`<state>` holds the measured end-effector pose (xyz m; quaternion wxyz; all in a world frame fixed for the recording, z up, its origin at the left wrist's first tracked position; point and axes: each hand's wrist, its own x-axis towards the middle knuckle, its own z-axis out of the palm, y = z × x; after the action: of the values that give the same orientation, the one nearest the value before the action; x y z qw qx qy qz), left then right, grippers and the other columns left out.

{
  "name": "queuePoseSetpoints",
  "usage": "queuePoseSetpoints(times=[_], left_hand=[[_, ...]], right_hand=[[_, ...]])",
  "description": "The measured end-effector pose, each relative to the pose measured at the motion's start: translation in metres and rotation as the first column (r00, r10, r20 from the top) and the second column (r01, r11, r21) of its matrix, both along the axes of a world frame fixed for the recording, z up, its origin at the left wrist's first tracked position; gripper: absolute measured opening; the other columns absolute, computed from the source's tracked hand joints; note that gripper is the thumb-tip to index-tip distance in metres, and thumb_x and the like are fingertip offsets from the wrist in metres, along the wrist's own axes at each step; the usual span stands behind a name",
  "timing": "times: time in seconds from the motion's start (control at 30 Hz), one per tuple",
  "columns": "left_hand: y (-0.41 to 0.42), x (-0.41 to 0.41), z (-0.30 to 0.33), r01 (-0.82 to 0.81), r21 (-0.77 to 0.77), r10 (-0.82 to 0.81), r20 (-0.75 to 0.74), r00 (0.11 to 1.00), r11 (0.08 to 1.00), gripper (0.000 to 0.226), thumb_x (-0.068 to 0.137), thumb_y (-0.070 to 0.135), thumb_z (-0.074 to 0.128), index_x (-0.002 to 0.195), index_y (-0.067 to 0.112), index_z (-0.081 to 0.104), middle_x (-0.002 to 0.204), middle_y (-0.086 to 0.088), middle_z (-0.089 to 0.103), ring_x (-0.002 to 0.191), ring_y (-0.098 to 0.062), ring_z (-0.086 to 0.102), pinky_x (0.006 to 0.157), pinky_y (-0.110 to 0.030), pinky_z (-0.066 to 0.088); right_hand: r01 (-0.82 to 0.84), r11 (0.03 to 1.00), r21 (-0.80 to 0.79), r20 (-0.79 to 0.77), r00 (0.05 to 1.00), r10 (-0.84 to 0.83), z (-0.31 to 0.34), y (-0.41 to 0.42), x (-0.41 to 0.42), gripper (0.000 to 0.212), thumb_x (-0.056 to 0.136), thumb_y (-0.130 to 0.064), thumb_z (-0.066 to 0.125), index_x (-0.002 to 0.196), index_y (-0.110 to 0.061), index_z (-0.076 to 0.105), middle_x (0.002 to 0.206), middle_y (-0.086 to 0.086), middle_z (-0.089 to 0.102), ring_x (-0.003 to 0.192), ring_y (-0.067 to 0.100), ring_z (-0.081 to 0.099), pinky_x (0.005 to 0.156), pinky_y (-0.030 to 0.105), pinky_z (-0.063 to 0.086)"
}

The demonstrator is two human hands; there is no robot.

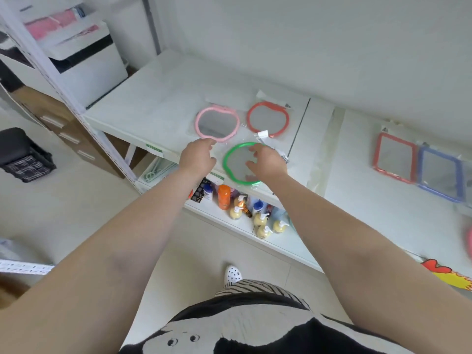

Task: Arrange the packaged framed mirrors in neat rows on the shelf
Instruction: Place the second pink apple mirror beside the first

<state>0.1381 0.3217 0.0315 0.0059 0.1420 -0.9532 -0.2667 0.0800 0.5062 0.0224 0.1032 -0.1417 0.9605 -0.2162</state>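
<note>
The right hand [265, 163] grasps the green-framed mirror [238, 162], seating it below the red-framed mirror [268, 119] to start a second row; the left hand [198, 155] hovers released beside the pink-framed mirror [217, 123]

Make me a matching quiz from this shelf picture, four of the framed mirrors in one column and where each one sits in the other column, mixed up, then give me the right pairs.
Column one:
1. pink mirror
2. orange-red round mirror
3. green mirror
4. blue rectangular mirror

Column two:
A. front edge of the shelf, under the right hand
B. far right, beside a red rectangular mirror
C. back row, right of the pink one
D. back row, just beyond the left hand

Pairs: 1-D, 2-C, 3-A, 4-B
</note>
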Motion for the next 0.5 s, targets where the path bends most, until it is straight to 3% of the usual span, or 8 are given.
queuePoseSetpoints(times=[0.5], left_hand=[[-0.08,-0.093,-0.004,-0.027,-0.048,0.032,0.096,0.995,0.998,0.049,0.086,0.013,0.061,0.134,0.012,0.051,0.128,-0.015,0.057,0.119,-0.033,0.053,0.098,-0.04,0.045]], right_hand=[[-0.02,1.0,-0.001,0.026,0.999,0.02,0.001,-0.066,-0.103,0.046,0.089,-0.027,0.061,0.133,-0.022,0.05,0.126,0.004,0.061,0.119,0.025,0.055,0.095,0.038,0.049]])
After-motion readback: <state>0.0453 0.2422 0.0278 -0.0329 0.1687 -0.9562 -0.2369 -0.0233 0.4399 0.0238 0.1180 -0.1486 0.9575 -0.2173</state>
